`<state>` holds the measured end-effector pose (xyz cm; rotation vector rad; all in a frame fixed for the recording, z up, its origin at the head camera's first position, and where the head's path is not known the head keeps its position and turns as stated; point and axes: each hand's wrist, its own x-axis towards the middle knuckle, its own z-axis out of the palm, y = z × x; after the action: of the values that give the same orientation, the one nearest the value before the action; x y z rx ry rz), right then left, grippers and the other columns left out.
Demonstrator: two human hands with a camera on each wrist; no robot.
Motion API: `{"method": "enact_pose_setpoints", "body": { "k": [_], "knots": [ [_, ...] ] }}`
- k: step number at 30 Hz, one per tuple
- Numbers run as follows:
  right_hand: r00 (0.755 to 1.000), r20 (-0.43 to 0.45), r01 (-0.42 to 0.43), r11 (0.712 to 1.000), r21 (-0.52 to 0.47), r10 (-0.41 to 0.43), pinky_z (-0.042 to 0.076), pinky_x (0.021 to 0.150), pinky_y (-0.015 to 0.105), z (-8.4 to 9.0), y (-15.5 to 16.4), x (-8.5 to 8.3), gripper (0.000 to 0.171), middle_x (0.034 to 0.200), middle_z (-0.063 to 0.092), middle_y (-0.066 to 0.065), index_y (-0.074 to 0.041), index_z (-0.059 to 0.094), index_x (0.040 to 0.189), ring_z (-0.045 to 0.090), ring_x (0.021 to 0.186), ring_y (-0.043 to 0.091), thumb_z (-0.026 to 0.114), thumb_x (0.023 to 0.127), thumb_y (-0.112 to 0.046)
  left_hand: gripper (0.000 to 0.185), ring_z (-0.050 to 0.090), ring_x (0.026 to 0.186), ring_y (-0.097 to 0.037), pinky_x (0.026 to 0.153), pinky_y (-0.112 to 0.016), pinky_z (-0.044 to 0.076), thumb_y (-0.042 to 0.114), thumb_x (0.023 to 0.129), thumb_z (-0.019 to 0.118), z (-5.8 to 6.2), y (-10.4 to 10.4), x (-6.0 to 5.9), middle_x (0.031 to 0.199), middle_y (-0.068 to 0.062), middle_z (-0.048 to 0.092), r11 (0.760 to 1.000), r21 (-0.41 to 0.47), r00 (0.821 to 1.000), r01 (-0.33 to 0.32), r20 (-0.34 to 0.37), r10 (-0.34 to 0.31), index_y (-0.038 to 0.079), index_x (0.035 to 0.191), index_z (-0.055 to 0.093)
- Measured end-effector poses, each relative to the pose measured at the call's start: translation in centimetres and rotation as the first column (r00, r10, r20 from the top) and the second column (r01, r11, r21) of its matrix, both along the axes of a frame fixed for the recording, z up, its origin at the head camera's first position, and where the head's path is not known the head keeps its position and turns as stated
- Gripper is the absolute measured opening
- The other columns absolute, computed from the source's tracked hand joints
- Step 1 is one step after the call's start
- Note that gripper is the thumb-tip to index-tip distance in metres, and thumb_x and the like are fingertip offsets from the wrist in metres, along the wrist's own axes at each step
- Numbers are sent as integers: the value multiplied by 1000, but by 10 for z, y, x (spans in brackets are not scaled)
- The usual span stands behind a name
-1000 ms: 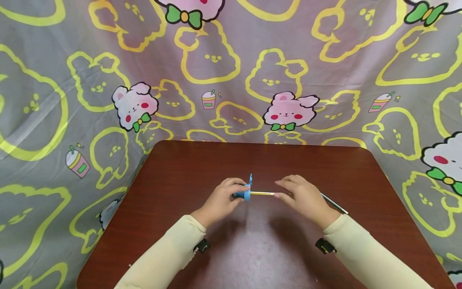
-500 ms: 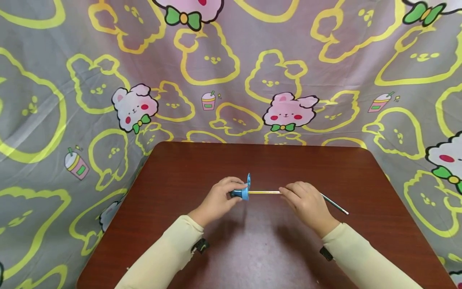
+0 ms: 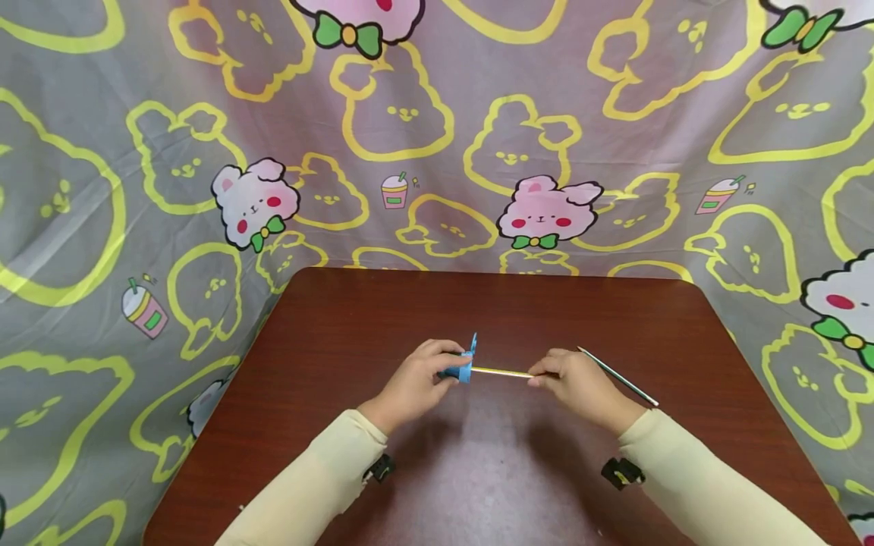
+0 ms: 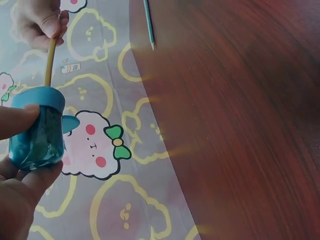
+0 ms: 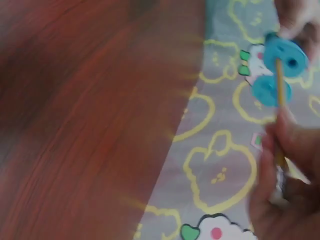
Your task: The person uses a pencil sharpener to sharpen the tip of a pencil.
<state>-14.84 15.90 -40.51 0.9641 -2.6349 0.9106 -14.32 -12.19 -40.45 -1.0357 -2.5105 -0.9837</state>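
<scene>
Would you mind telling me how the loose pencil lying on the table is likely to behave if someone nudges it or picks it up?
The loose pencil is thin and straight, so it probably stays stiff and feels light. Lying flat on the smooth table, it would likely roll or slide if pushed from the side. Its fine point looks apt to snap under pressure.

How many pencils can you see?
2. One yellow pencil is stuck in the blue sharpener, pinched by the right hand. One green pencil lies on the table behind that hand.
</scene>
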Motion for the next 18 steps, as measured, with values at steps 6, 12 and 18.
{"method": "enact_pose_setpoints", "body": {
  "k": [6, 12, 18],
  "knots": [
    [801, 598, 20, 997, -69, 25, 43, 54, 24, 13, 10, -10, 11, 70, 61, 0, -3, 75, 87, 50, 61, 9, 70, 87, -14, 36, 58, 106, -24, 75, -22, 52, -7, 76, 77, -2, 3, 1, 114, -8, 64, 998, 37, 995, 42, -87, -38, 5, 109, 73],
    [849, 529, 7, 1000, 9, -11, 47, 61, 29, 15, 11, -12, 13, 83, 69, -1, -7, 75, 92, 55, 73, 12, 69, 89, -18, 36, 57, 107, -23, 74, -21, 52, -4, 79, 75, -3, 4, 1, 116, -8, 63, 999, 34, 1000, 22, -18, -22, 5, 114, 71],
    [971, 196, 109, 985, 133, -134, 52, 76, 38, 12, 6, -2, 26, 99, 67, -1, -9, 72, 108, 62, 92, 18, 70, 89, -26, 38, 56, 108, -24, 72, -23, 53, -3, 80, 75, -2, 5, 0, 118, -9, 62, 998, 56, 997, -16, 70, 12, 5, 116, 70]
  ]
}}
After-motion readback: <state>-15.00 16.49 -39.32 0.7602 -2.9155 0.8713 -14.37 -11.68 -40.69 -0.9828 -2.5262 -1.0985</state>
